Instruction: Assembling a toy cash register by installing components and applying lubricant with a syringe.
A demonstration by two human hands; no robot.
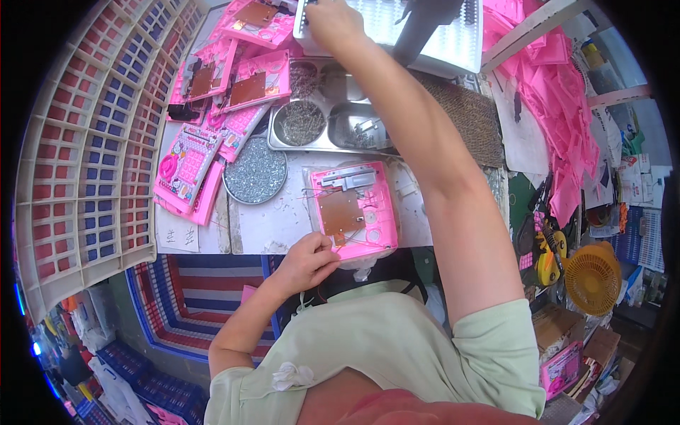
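Pink case [383, 212] lies open-faced at the surface's [411, 228] near edge, below the steel tray [323, 117]. My left grip [310, 259] pinches its near-left corner, fingers nearly closed. Right grip [336, 23] at white basket's [446, 37] left end; opening and hold, I can't tell.

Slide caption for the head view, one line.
Left hand touching a rectangular pink plastic casing, right hand at a white perforated plastic basket.

The left hand [309, 261] touches a pink casing [382, 212] on the desk [258, 228]; the right hand [336, 25] is at a white basket [453, 42].
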